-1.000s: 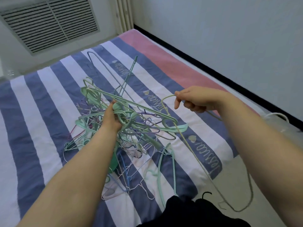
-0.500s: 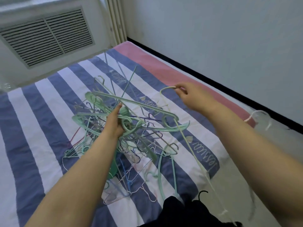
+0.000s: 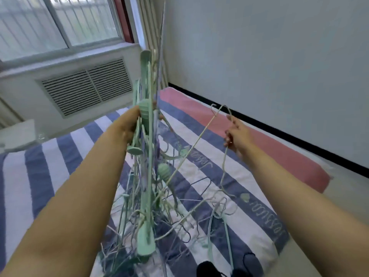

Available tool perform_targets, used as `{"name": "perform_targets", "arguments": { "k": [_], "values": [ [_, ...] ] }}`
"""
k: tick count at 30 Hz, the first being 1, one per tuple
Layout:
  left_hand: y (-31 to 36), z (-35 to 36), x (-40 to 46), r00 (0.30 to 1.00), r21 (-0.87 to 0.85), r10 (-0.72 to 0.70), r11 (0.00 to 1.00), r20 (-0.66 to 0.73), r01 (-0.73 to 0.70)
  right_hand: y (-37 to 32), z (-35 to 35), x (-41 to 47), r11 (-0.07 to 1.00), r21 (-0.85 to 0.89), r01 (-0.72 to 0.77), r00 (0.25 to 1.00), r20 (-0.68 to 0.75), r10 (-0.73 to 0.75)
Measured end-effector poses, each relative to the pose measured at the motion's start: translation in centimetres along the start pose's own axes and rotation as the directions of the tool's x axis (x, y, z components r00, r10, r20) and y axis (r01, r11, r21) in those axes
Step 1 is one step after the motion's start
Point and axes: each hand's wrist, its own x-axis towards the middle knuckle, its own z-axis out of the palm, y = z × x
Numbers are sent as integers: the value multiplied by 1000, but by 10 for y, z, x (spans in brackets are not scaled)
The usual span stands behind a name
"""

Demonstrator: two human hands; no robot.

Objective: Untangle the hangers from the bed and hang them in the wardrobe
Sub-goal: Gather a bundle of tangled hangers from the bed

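Note:
My left hand [image 3: 127,126] grips a tangled bundle of hangers [image 3: 146,176], mostly mint green with thin wire ones, lifted upright above the striped bed [image 3: 249,188]. The bundle's lower end hangs just over the sheet near the front edge. To the right, my right hand [image 3: 236,134] pinches a pale thin wire hanger [image 3: 201,134] whose hook sticks up by my fingers; its long side runs down left into the tangle. More loose wire hangers [image 3: 199,196] lie on the bed under the bundle.
A window [image 3: 60,23] and a vent grille [image 3: 87,86] are behind the bed on the left. A grey wall [image 3: 279,66] with a black skirting runs along the right. Something black [image 3: 207,268] sits at the bottom edge.
My left hand has raised the hanger bundle from the bed and turned it upright. My right hand has moved right and up, drawing the pale wire hanger away from the tangle. The view tilted up.

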Motion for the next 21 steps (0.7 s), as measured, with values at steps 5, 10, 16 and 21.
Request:
{"name": "perform_targets", "arguments": {
  "k": [5,10,16,21],
  "values": [
    [-36,-40,-15,981,3,-193,981,30,193,-2,32,-6,997,-32,64,997,50,-62],
    [-158,-69,-30,816,-72,-476,874,-328,481,21,57,-30,975,-191,109,972,225,-65],
    [-203,-79,-55,759,-210,-612,790,-221,576,57,89,-48,978,-188,91,945,326,-26],
    [-193,-79,-62,821,-233,-531,842,-207,486,84,102,-57,991,-90,-104,892,433,133]
  ]
}}
